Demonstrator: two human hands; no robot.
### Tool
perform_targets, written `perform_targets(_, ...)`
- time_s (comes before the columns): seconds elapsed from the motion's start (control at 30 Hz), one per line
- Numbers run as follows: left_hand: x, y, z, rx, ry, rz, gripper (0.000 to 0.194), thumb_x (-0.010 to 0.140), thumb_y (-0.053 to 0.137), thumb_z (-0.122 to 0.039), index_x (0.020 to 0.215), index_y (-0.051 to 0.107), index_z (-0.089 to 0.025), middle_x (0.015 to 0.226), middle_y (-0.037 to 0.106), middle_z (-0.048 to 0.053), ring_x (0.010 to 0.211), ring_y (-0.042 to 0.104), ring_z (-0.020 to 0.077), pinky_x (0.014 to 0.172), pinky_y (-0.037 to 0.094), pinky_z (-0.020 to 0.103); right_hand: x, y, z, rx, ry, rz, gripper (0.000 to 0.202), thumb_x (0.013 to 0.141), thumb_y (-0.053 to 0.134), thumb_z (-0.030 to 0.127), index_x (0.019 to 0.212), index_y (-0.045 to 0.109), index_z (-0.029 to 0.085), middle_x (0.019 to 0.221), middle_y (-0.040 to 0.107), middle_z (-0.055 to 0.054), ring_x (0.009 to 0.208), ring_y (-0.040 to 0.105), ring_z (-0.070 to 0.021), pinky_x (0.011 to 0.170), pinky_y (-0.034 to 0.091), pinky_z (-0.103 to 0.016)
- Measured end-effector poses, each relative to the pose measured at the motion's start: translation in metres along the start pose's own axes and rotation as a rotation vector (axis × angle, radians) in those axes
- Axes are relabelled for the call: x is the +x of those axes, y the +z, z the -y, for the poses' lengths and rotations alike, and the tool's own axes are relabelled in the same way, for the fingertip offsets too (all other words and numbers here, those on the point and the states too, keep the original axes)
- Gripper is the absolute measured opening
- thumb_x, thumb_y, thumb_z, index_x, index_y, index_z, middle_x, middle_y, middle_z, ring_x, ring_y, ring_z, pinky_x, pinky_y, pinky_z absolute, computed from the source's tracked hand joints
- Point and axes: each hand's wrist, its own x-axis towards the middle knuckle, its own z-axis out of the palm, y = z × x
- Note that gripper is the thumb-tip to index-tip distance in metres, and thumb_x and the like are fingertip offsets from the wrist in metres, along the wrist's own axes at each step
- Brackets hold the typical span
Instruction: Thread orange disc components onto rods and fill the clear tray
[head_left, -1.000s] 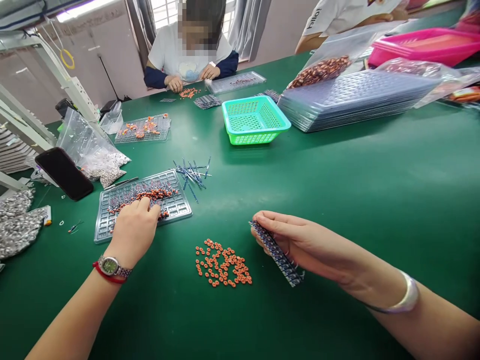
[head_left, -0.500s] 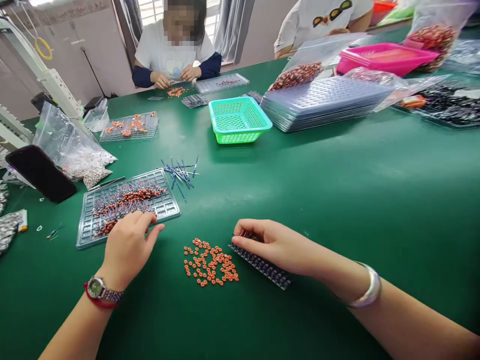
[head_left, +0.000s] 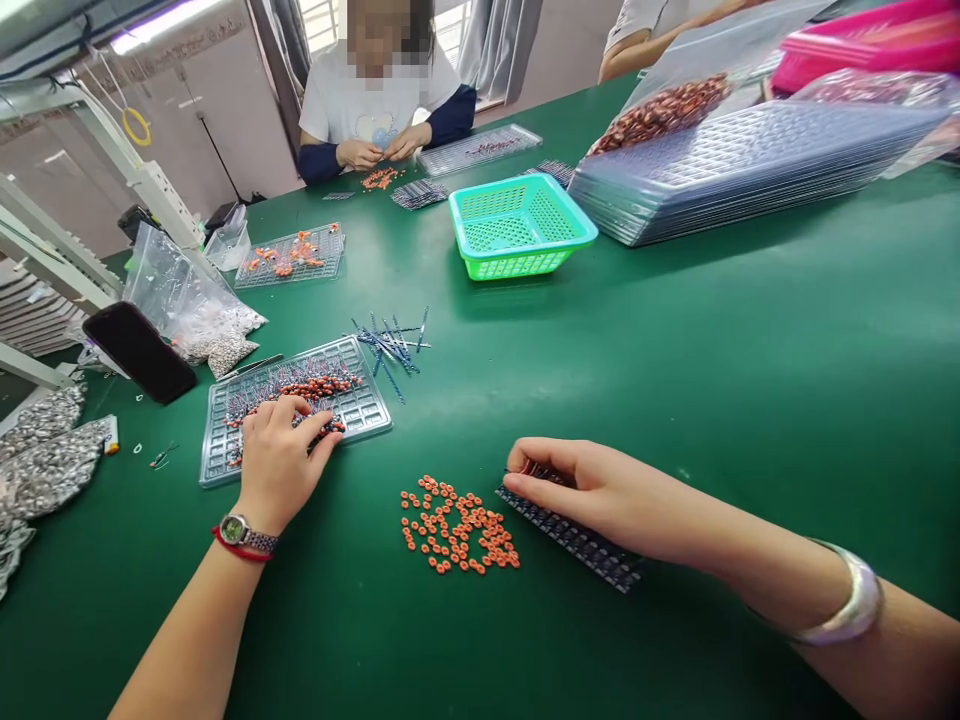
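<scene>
My left hand (head_left: 281,455) rests over the near edge of a clear plastic tray (head_left: 375,405), thumb and forefinger apart, the other fingers curled. In the tray, small orange and dark parts with thin wires (head_left: 322,385) lie in rows; some are hidden under the hand. My right hand (head_left: 577,485) is closed on the far end of a dark circuit board panel (head_left: 577,540), which lies slantwise on the table. Its thumb and forefinger pinch there; the curled fingers hide what else they may hold. Loose orange rings (head_left: 457,525) lie spread between the hands.
Blue strips (head_left: 390,345) lie behind the tray, with a phone (head_left: 140,350) and bagged parts (head_left: 195,310) to its left. Farther back stand a green basket (head_left: 521,255) and stacked clear trays (head_left: 757,175). A person (head_left: 382,110) works across the green table (head_left: 675,380).
The view has swung, so most things sit farther right. My left hand has moved a little farther over the tray's parts. My right hand stays at the circuit board panel's far end.
</scene>
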Motion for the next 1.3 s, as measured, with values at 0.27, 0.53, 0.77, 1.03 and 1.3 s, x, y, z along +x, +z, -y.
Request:
perform_targets(0.27, 0.003, 0.004, 0.007, 0.02, 0.043, -0.003, 0.018, 0.087, 0.057, -0.037, 0.097, 0.071, -0.03, 0.098, 0.062, 0.005, 0.09, 0.05, 0.023, 0.075, 0.033, 0.038, 0.0, 0.0, -0.003, 0.007, -0.002, -0.004, 0.035, 0.081, 0.047, 0.054, 0.071, 0.05, 0.02, 0.061, 0.044, 0.003, 0.057, 0.04, -0.0141, 0.053, 0.034, -0.026)
perform_targets(0.53, 0.005, 0.01, 0.012, 0.006, 0.086, -0.033, 0.019, 0.088, 0.055, -0.036, 0.1, 0.07, -0.033, 0.097, 0.063, 0.005, 0.088, 0.05, 0.0231, 0.074, 0.031, 0.038, -0.001, -0.001, -0.002, -0.017, -0.04, 0.017, 0.031, 0.085, 0.047, 0.048, 0.073, 0.05, 0.02, 0.062, 0.046, 0.003, 0.058, 0.041, -0.0136, 0.053, 0.035, -0.025)
perform_targets(0.77, 0.004, 0.008, 0.018, -0.081, 0.107, -0.13, 0.023, 0.09, 0.054, -0.036, 0.101, 0.07, -0.025, 0.092, 0.063, 0.007, 0.086, 0.052, 0.0222, 0.077, 0.036, 0.038, -0.004, 0.004, -0.004, -0.062, -0.081, 0.024, 0.021, 0.083, 0.049, 0.033, 0.067, 0.046, 0.02, 0.058, 0.041, 0.005, 0.054, 0.035, -0.0114, 0.05, 0.029, -0.023)
perform_targets(1.03, 0.003, 0.001, 0.021, -0.155, 0.097, -0.232, 0.021, 0.089, 0.054, -0.032, 0.098, 0.07, -0.022, 0.085, 0.062, 0.006, 0.079, 0.052, 0.0214, 0.073, 0.038, 0.038, -0.007, 0.005, 0.0, -0.073, -0.082, 0.04, 0.017, 0.076, 0.049, 0.021, 0.062, 0.041, 0.02, 0.056, 0.037, 0.006, 0.052, 0.031, -0.0098, 0.048, 0.027, -0.022)
perform_targets(1.3, 0.004, 0.003, 0.02, -0.167, 0.091, -0.241, 0.018, 0.088, 0.057, -0.03, 0.096, 0.07, -0.023, 0.083, 0.062, 0.006, 0.077, 0.053, 0.0224, 0.073, 0.039, 0.04, -0.006, 0.008, 0.0, -0.04, -0.059, 0.005, 0.018, 0.08, 0.05, 0.025, 0.064, 0.043, 0.02, 0.056, 0.036, 0.006, 0.053, 0.031, -0.0104, 0.048, 0.027, -0.023)
